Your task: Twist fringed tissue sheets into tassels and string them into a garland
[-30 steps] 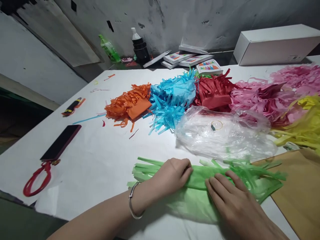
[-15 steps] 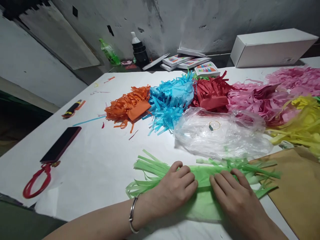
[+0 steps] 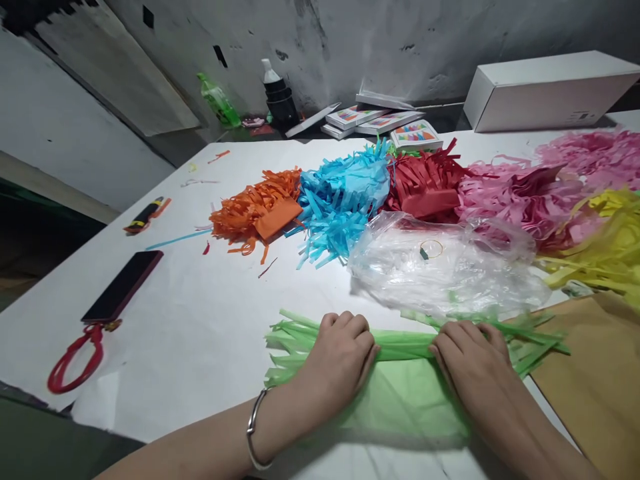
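Light green fringed tissue paper (image 3: 403, 390) lies on the white-covered table in front of me, its cut strips spreading out to both sides. Along its far edge the middle is gathered into a narrow folded band. My left hand (image 3: 343, 353) grips that band on the left, fingers curled over it. On the right, my right hand (image 3: 473, 367) is closed round the same band, with thumb and fingertips partly hidden. Just beyond the hands lies a crumpled clear plastic bag (image 3: 440, 280), touching some green strips.
Fringed bundles in orange (image 3: 277, 220), blue (image 3: 345, 180), red (image 3: 425, 187), pink (image 3: 515, 200) and yellow (image 3: 610, 233) line the far side. A phone (image 3: 123, 287) and a yellow-black cutter (image 3: 145, 215) lie left. Brown paper (image 3: 590, 373) is at right; a white box (image 3: 545, 97) stands behind.
Both hands have moved slightly apart and curled further round the paper. The green middle, flatter before, is now bunched into a tighter band between them.
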The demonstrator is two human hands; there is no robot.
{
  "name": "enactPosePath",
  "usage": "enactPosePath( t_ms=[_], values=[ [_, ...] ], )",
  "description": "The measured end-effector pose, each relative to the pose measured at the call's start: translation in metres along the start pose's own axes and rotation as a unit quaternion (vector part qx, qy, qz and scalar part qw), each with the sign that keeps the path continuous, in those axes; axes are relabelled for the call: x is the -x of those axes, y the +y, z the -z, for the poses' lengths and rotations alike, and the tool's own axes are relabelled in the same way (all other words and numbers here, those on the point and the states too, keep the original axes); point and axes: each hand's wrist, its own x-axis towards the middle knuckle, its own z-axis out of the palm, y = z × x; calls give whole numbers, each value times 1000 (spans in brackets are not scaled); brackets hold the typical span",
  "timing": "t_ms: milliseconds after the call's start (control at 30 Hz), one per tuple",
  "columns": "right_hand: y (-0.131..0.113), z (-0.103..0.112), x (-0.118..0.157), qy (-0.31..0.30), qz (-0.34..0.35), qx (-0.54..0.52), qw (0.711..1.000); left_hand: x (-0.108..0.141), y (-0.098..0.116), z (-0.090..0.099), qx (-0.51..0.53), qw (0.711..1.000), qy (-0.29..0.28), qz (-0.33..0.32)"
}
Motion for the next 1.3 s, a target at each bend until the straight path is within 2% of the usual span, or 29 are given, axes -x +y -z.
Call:
enactPosePath(
  t_ms=[167,233,333,400,500,633,733,833,933,1100,1300],
  values=[
    [-3,2,-6,-13,-15,109,994,-7,2,-2,-45,999,-16,21],
    [-7,5,-6,11,29,82,996,-9,2,-3,-48,999,-13,19],
    [-13,6,-5,38,142,0,989,-10,1,-2,-43,999,-14,11],
    [-14,3,-5,39,176,-7,984,-8,1,-1,-49,999,2,10],
    [-12,0,-6,44,164,1,986,-5,3,0,-61,996,66,-24],
    [-15,-1,-9,68,109,-66,990,0,5,-5,-55,983,116,-132],
    [-19,-1,-8,53,129,-66,988,-1,3,-11,-37,975,148,-164],
    [-14,1,-5,21,183,-36,982,-3,-1,-14,-12,975,149,-163],
    [0,7,3,24,208,-38,977,-2,-5,-12,4,980,121,-159],
    [13,10,17,37,162,-76,983,1,-3,-9,-10,989,81,-120],
    [-4,3,14,26,13,-14,999,-9,6,-6,-86,996,12,-18]
  ],
)
